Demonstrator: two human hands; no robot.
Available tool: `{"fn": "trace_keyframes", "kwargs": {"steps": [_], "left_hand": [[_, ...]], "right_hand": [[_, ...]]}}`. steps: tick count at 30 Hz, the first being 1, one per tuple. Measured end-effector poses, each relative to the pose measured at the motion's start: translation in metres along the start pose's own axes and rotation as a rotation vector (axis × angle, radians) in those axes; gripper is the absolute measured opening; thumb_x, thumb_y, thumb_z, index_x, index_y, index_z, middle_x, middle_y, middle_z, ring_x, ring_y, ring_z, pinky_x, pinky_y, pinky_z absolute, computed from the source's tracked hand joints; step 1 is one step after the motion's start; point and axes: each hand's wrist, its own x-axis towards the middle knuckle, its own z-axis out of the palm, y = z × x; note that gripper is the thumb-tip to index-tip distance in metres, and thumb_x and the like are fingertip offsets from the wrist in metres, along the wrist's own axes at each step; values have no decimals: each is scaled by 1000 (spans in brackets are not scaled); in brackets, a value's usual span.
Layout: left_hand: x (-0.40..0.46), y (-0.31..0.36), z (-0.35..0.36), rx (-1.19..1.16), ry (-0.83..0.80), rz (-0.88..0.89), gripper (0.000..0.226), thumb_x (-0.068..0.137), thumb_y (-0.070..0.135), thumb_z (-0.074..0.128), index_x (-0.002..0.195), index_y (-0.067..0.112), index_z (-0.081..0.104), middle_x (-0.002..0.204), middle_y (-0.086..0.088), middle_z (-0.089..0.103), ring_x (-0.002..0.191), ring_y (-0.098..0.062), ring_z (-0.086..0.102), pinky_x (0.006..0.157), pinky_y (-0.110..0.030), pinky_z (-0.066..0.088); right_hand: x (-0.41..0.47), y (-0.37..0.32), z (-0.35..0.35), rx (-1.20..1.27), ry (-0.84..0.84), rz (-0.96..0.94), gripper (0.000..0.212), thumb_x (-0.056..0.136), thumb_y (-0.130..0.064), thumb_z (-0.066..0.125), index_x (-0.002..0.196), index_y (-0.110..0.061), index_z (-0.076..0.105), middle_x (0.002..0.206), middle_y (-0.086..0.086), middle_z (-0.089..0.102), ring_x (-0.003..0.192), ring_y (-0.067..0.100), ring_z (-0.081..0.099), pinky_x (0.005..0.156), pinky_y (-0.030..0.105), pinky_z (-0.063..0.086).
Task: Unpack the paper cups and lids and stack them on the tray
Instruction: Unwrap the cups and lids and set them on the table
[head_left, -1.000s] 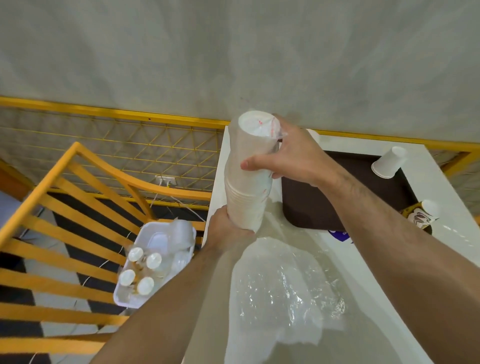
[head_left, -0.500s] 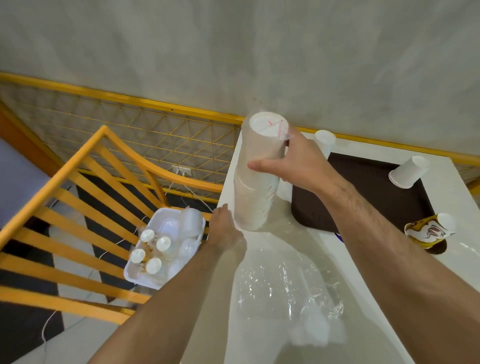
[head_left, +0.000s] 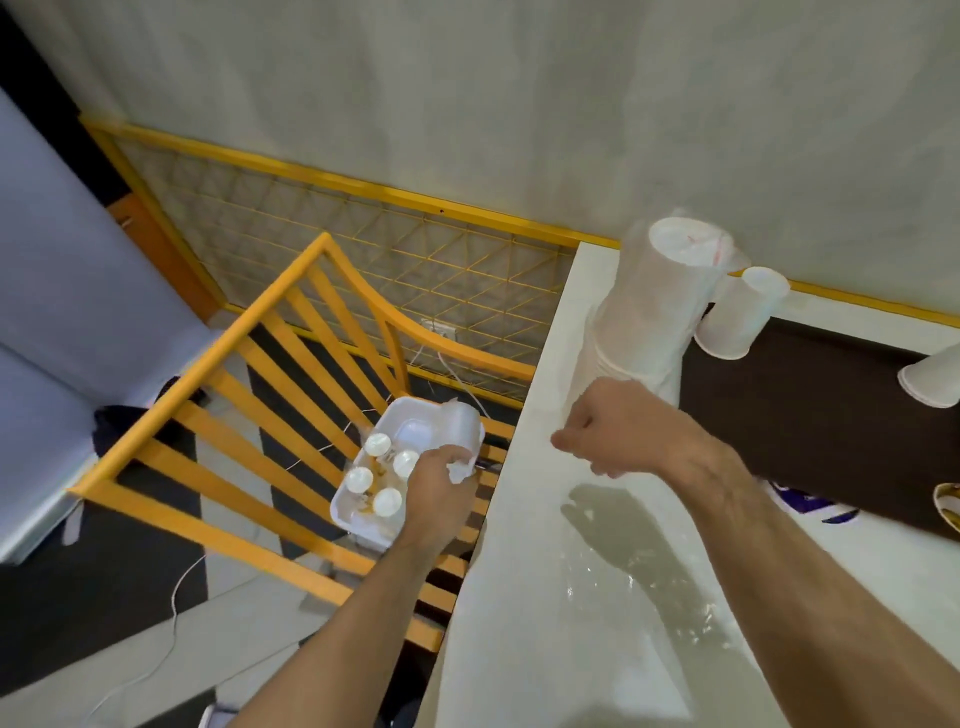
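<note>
1. White laminate forms the table (head_left: 519, 597), along whose left edge the unpacking is done; a clear plastic wrapper (head_left: 639, 577) is left flat on it, probably discarded.
2. A dark tray (head_left: 810, 410) is kept at the far right as the stacking spot; a single cup (head_left: 737, 312) is seen inverted at its corner.
3. The stack of paper cups (head_left: 654, 306), partly film-sheathed, is stood upside down at the tray's left edge, ungripped.
4. The right hand (head_left: 618, 431) is held just before the stack, fingers curled; whether film is pinched cannot be told.
5. A crumpled white scrap (head_left: 460, 470) is clenched in the left hand (head_left: 441, 493) off the table's edge, over a foam container (head_left: 410, 467), seemingly for disposal.
</note>
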Motion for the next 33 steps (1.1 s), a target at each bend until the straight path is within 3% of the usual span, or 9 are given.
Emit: {"fn": "trace_keyframes", "kwargs": {"steps": [3,7,10,14,18,21,27,30,33], "left_hand": [[15,-25,-27,46,18,-50,29,87,5,67,109,23,66,113,4,61,107,-17,57,86,-26,46],[38,-66,-67,103,27,-133,24,90,8,63,110,21,66,111,7,58,108,-20,59,91,-34,49],[61,-105,-91,184,27,-196,19,89,16,66,105,25,64,114,4,60,111,-24,59,91,-37,51],[99,-152,-107,238,-24,-245,33,86,27,70,118,21,66,125,-1,65,112,-24,61,95,-43,52],[141,-188,-108,259,-71,-204,48,85,31,73,128,16,61,124,-5,64,109,-27,61,87,-37,52],[167,-209,-100,297,-152,-173,65,82,36,75,139,17,50,131,-7,56,120,-29,53,96,-38,46],[197,-248,-72,360,-338,-133,90,71,48,76,149,30,34,140,2,45,128,-27,46,100,-40,44],[200,-257,-59,368,-304,-121,85,77,44,76,149,27,36,145,2,47,130,-25,47,100,-37,44],[200,-260,-56,273,-269,-161,67,76,44,80,135,26,53,131,1,58,118,-22,55,92,-37,47]], "right_hand": [[29,-26,30,-2,56,-147,19,94,-22,59,94,-13,76,96,5,74,84,22,69,81,38,60],[76,-61,72,86,29,-260,28,94,-10,61,117,-21,72,122,-2,67,104,15,63,86,27,53],[111,-92,108,137,8,-332,33,94,-4,60,119,-22,71,122,-3,68,98,9,61,87,26,53],[170,-121,162,130,-23,-349,36,92,3,57,118,-18,72,118,0,70,107,15,62,88,25,50],[236,-132,218,15,-70,-323,45,89,0,65,129,-21,66,131,4,64,120,24,57,104,38,47],[280,-129,253,-57,-77,-286,52,90,-6,69,137,-24,59,139,6,57,126,29,52,110,41,41],[336,-124,302,-223,-209,-253,76,85,-19,78,150,-28,40,151,1,42,134,29,42,114,46,37],[347,-121,311,-227,-275,-214,83,86,-24,79,154,-27,32,155,-1,37,138,26,39,116,44,33],[359,-119,318,-259,-270,-194,79,86,-27,79,152,-27,35,153,-1,39,136,25,40,116,44,33]]}}
